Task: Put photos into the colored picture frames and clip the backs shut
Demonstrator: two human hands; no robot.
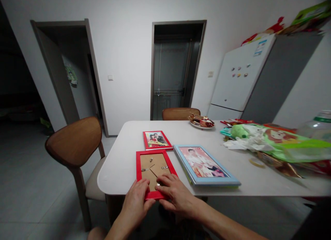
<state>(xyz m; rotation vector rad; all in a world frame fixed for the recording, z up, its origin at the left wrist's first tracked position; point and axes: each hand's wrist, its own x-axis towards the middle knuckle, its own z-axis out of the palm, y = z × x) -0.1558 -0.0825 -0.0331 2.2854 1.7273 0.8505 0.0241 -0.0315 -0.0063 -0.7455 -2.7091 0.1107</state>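
Observation:
A red picture frame (138, 166) lies face down at the near edge of the table, its brown backing board (146, 162) showing. Small metal clips and a thin stand piece sit on that board. My left hand (137, 197) grips the near left corner, fingers on top and thumb at the front edge. At the near right, my right hand (176, 193) holds the same frame, its fingertips pressed at a metal clip (158, 185) they partly hide. Just beyond lies another red frame (145, 140) with a photo of two people. To the right rests a larger light-blue frame (217, 181), photo side up.
A plate (203, 125) of wrapped items stands at the table's far side. Green packaging (284, 145), white tissue (248, 141) and a roll of tape (257, 163) crowd the right. Wooden chairs (77, 141) stand left and behind; a refrigerator (238, 78) is at back right.

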